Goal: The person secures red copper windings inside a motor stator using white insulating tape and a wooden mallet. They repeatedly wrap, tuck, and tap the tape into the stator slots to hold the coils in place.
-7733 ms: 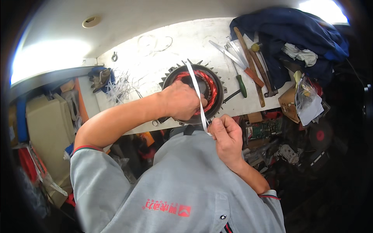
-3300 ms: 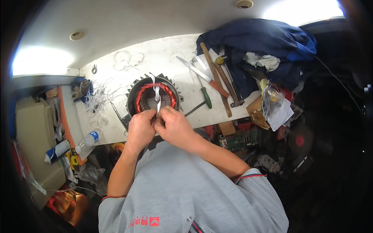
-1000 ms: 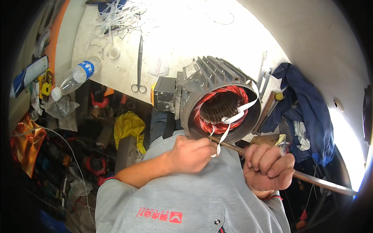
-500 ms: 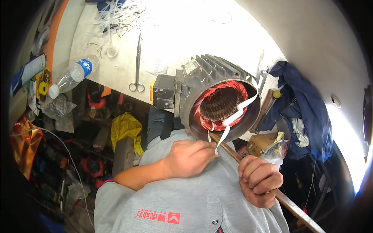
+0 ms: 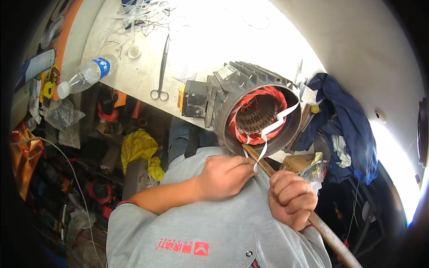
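A motor housing [image 5: 230, 100] with dark cooling fins lies with its round open end facing me. Inside the opening sits a ring of red-wrapped windings [image 5: 267, 91]. White tape [image 5: 271, 128] runs from the right rim across the windings and down to my left hand [image 5: 229, 177], which pinches it with closed fingers just below the opening. My right hand [image 5: 292, 198] is wrapped round a long wooden stick [image 5: 330, 234]. The stick's tip reaches the lower edge of the windings, beside the tape. My left fingertips are partly hidden.
Scissors [image 5: 162, 73] and a plastic bottle [image 5: 91, 72] lie on the white table [image 5: 134, 82]. White strips [image 5: 134, 13] are heaped at the back left. Right of the motor are a dark blue garment [image 5: 333, 111] and a cardboard box [image 5: 296, 163]. A yellow cloth [image 5: 140, 149] lies below at left.
My right hand and the stick have moved up and left, bringing the tip closer to the windings. My left hand has shifted slightly right, still pinching the tape. The whole view has shifted a little.
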Demonstrator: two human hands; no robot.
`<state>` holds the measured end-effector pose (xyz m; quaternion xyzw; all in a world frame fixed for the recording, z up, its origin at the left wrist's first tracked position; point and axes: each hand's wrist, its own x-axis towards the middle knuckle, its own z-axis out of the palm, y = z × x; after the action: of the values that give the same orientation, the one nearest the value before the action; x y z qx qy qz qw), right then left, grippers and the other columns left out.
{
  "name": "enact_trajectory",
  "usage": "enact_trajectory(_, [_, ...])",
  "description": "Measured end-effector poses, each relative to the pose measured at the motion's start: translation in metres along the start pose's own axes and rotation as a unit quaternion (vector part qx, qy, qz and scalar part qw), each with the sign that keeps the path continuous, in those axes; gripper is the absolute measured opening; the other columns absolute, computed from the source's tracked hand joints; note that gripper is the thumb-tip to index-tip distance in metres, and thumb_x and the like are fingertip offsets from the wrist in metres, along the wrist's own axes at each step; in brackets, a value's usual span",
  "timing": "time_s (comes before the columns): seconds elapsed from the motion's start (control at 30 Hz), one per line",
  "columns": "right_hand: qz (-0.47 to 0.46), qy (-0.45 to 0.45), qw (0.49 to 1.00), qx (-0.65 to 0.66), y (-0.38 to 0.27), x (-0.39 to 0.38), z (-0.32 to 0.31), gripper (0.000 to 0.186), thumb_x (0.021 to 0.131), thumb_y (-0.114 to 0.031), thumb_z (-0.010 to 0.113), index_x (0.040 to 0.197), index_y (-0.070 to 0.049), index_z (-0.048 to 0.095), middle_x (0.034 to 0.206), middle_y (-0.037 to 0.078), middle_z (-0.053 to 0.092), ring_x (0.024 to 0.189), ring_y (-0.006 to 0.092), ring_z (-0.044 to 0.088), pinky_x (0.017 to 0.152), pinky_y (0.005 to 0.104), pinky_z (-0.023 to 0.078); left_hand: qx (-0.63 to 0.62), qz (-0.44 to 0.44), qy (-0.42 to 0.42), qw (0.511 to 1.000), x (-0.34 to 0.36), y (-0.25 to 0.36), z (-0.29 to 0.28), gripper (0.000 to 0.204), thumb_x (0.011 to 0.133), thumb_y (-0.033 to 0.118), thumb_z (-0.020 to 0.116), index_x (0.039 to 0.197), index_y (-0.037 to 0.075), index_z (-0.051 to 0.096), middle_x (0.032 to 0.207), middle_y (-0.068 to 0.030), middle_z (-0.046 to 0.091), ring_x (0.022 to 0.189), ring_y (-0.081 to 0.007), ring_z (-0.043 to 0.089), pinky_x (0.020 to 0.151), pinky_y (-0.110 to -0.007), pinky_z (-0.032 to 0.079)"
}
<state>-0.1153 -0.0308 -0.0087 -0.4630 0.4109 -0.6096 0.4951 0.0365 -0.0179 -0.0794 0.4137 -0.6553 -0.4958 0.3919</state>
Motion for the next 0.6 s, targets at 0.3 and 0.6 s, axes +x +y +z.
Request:
enact_trajectory(0.3, [-0.058, 0.004, 0.998, -0.038, 0.013, -0.009, 0.004, 0.033, 0.097, -0.021, 0.054, 0.068, -0.009, 0.043, 0.054, 0.003, 0.042, 0.042, 0.0145, 0.036, 0.041, 0.0324, 0.035, 0.017, -0.003, -0.009, 1.0, 0.002, -0.006, -0.004, 0.017, 0.071, 0.009, 0.079, 0.086, 0.005, 0.071, 0.084, -0.006, 0.07, 0.06, -0.0208, 0.066, 0.052, -0.031, 0.051])
enact_trajectory(0.6, [-0.032, -0.019, 0.999, -0.026, 0.012, -0.014, -0.003, 0.024, 0.096, -0.014, 0.056, 0.076, -0.005, 0.046, 0.062, 0.005, 0.051, 0.047, 0.0189, 0.046, 0.047, 0.0382, 0.044, 0.03, -0.012, 0.036, 0.999, -0.002, -0.008, -0.003, 0.019, 0.07, 0.005, 0.077, 0.088, 0.006, 0.072, 0.094, -0.0062, 0.067, 0.069, -0.0201, 0.066, 0.057, -0.031, 0.051])
